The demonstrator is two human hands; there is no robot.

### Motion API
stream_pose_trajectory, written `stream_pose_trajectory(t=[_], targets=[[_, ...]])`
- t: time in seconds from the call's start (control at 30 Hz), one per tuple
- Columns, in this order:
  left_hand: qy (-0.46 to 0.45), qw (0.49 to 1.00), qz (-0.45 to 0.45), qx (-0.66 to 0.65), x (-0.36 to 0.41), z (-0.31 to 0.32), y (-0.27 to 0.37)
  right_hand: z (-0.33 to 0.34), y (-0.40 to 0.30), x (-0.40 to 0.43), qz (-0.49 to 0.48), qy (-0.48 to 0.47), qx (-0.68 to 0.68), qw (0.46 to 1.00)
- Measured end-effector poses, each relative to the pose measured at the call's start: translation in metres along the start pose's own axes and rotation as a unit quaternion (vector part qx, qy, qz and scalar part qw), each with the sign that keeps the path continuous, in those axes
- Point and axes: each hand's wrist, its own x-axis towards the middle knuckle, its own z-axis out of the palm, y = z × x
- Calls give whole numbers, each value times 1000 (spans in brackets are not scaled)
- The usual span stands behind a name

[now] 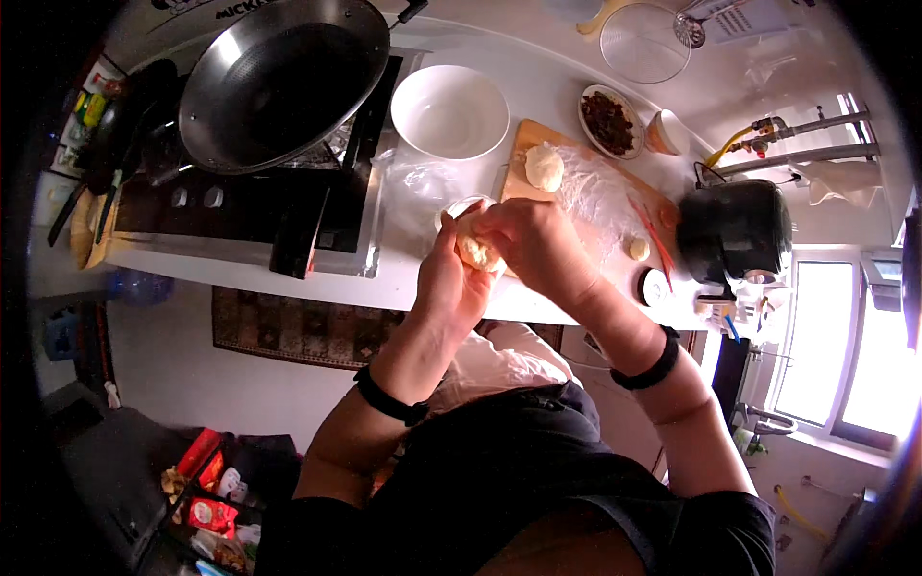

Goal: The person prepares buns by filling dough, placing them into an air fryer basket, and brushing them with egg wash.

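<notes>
My left hand [448,277] cups a piece of pale dough [477,252] from below, just over the counter's front edge. My right hand [522,227] is on the dough from the other side, its fingers closed around the top. Behind both hands, a small clear bowl [472,200] is partly hidden. Past my right hand lies a wooden cutting board [517,153]. It carries a round dough ball [544,168], crumpled plastic film [594,191] and a smaller dough lump [639,249].
A large wok [284,86] stands on the gas stove [238,209], its handle reaching towards the front edge. Nearby are a white bowl [450,111], a plate of dark chopped food [609,121], a paper cup [668,132] and a dark pot-like appliance [735,229].
</notes>
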Motion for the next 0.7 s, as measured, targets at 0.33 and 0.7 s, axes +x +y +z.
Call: stream_pose_trajectory(t=[0.33, 0.7], targets=[[-71, 997, 12, -13, 12, -17, 1, -9, -18, -3, 23, -12, 26, 999], [41, 999, 3, 30, -4, -7, 16, -7, 4, -3, 90, 61, 156, 982]])
